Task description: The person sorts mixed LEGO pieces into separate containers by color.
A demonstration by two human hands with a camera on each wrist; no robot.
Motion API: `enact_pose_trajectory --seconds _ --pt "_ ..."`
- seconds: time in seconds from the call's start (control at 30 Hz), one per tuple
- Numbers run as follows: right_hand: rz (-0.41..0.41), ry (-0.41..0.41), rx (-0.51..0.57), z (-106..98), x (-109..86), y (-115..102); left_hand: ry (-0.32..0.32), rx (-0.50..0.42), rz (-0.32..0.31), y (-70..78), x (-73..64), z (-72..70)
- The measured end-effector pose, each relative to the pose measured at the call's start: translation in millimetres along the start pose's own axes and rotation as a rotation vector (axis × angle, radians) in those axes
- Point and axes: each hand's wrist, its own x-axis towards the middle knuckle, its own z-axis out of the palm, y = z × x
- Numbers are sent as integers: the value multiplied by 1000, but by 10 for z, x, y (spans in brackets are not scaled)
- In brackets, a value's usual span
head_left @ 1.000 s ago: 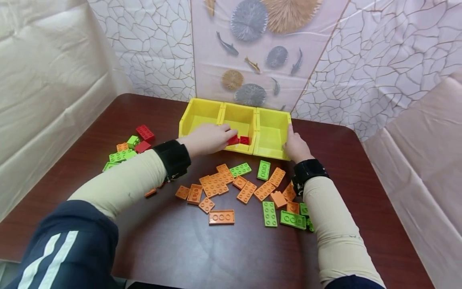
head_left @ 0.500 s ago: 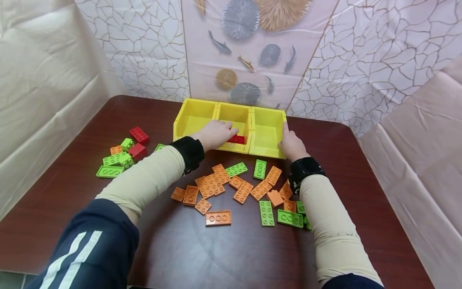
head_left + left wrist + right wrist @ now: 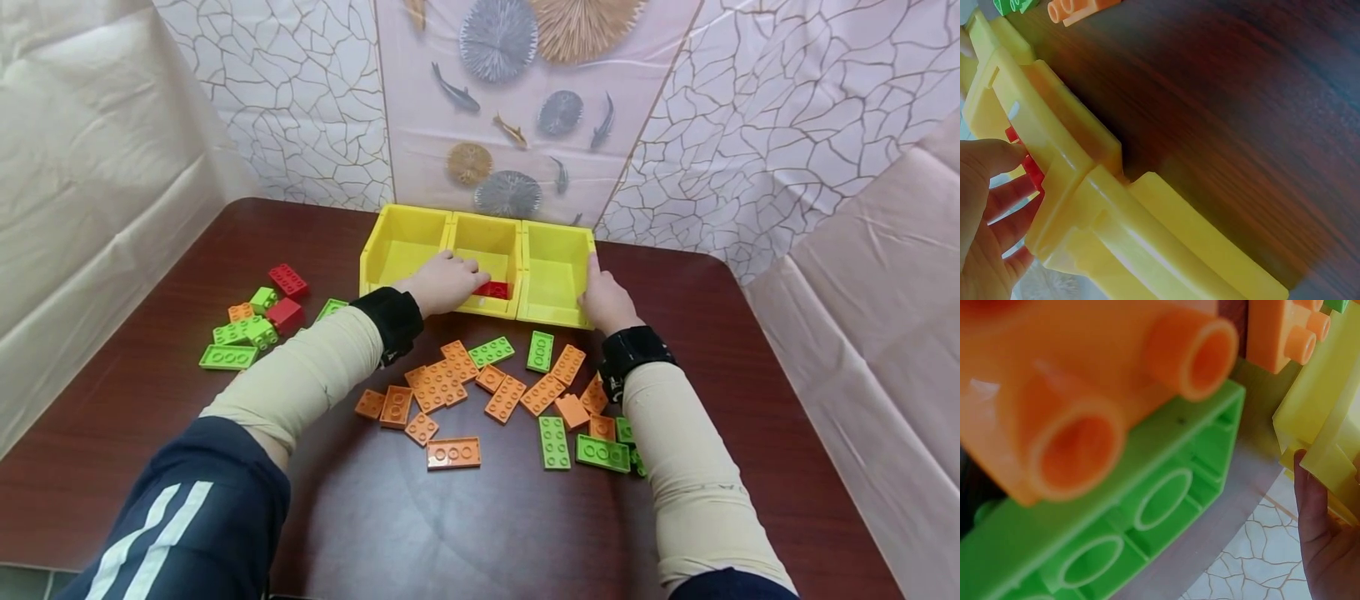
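A yellow three-compartment bin [image 3: 555, 323] stands near the back of the table. My left hand [image 3: 442, 283] reaches over its front into the middle compartment. There, red bricks [image 3: 493, 289] lie low near the front wall, partly hidden by the fingers. The left wrist view shows thumb and fingertips on either side of a red brick [image 3: 1034, 172], pinching it just past the rim. At the bin's right end, my right hand [image 3: 609, 302] grips the side wall. Fingers [image 3: 1315, 515] of this hand lie along the bin's outside in the right wrist view.
Orange bricks [image 3: 438, 385] and green bricks [image 3: 554, 443] are scattered before the bin, some close under the right wrist. A mixed group with a red brick [image 3: 285, 315] and a green brick [image 3: 228, 357] lies at the left. A patterned cloth [image 3: 300, 100] hangs behind the table.
The head view has shifted slightly. My left hand has moved a little and sits lower over the middle compartment, the red bricks now side by side. The right hand keeps its grip on the bin.
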Motion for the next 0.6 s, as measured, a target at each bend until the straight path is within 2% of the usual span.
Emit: enact_pose_trajectory --seconds 0.2,0.33,0.47,0.53,0.6 --pt "-3 0 1 25 3 -19 -9 -16 -5 -26 -67 23" --pt "-5 -14 5 37 6 -28 6 -63 1 -50 -174 -4" --pt "-11 -25 6 29 -1 -26 87 -132 52 -139 -412 -103" --pt "-18 -24 6 17 -7 -27 132 -156 67 -257 -586 -152" --pt "-26 -14 4 6 -11 -33 168 -162 57 -438 -785 -173"
